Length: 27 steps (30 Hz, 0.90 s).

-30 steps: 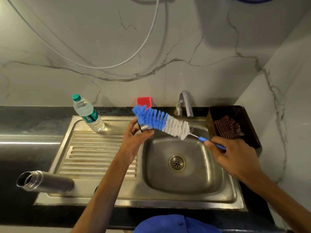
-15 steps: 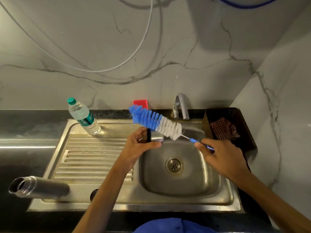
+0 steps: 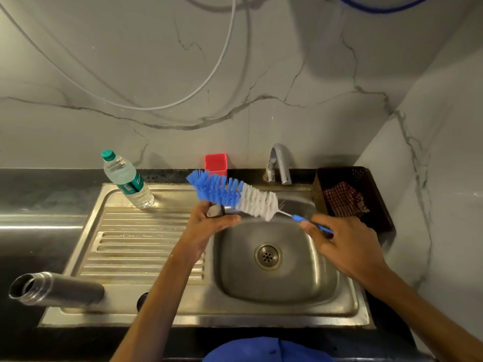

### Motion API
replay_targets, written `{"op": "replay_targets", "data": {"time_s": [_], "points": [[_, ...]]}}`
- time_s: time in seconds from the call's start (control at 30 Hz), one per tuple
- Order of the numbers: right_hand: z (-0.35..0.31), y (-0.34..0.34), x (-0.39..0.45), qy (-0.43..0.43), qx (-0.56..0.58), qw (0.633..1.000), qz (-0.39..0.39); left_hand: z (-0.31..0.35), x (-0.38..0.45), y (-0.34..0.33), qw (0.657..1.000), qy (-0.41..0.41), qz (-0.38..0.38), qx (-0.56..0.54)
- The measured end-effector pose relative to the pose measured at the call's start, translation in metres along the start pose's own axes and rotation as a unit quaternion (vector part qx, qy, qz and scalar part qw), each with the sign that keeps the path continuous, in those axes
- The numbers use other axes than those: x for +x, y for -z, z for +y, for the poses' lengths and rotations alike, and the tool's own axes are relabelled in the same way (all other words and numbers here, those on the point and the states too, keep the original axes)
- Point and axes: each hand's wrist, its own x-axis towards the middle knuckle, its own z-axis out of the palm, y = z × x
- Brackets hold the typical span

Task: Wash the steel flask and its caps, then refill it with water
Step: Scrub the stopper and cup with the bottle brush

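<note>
My left hand [image 3: 209, 226] grips a small steel cap [image 3: 218, 210] over the left rim of the sink basin [image 3: 277, 280]. The cap is mostly hidden by my fingers and by the brush. My right hand [image 3: 345, 244] pinches the thin blue handle of a bottle brush [image 3: 235, 194], whose blue and white bristles lie across the top of the cap. The open steel flask [image 3: 57, 290] lies on its side at the front left corner of the drainboard, its mouth pointing left. A small dark round thing [image 3: 142, 301], perhaps another cap, sits on the sink's front rim.
A plastic water bottle [image 3: 125, 180] with a green lid stands at the back of the ribbed drainboard [image 3: 136, 246]. A red holder [image 3: 215, 164] and the tap [image 3: 281, 163] stand behind the basin. A dark basket [image 3: 371, 184] with a checked cloth [image 3: 345, 199] sits at the right.
The brush has slid a little across the cap while my left hand turned the cap in its grip. Both hands stay over the basin's left rim.
</note>
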Motion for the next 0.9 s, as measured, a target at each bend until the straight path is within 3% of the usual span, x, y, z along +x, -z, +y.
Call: {"op": "replay_targets", "data": {"time_s": [0.07, 0.17, 0.23, 0.37, 0.47, 0.57, 0.63, 0.77, 0.9], "points": [[0.001, -0.001, -0.003, 0.007, 0.004, 1.0, -0.003, 0.0, -0.002, 0.006, 0.999, -0.018, 0.0, 0.043], [-0.003, -0.003, 0.004, -0.006, 0.022, 1.0, -0.001, -0.005, -0.008, -0.01, 0.996, -0.037, -0.073, 0.022], [-0.006, -0.002, 0.01, -0.018, 0.017, 1.0, 0.011, -0.003, -0.01, -0.022, 0.995, -0.034, -0.09, -0.037], [-0.003, 0.001, -0.001, 0.001, 0.015, 1.0, 0.008, 0.008, -0.004, -0.005, 0.973, 0.023, -0.011, -0.23], [-0.003, -0.002, -0.006, 0.0, 0.025, 1.0, -0.002, 0.007, -0.007, 0.0, 0.992, 0.023, 0.025, -0.125], [-0.004, -0.009, 0.004, -0.024, 0.02, 1.0, -0.004, -0.003, -0.02, -0.024, 0.997, 0.004, -0.053, -0.049], [0.001, -0.008, 0.005, -0.028, 0.004, 1.0, 0.006, -0.003, -0.02, -0.028, 0.995, -0.012, -0.055, -0.081], [0.01, 0.003, -0.005, 0.0, 0.001, 1.0, 0.029, 0.007, -0.006, -0.004, 0.977, 0.007, 0.015, -0.212], [0.001, -0.008, -0.003, -0.011, 0.01, 1.0, 0.007, 0.007, -0.014, -0.028, 0.992, 0.012, -0.054, -0.115]]}}
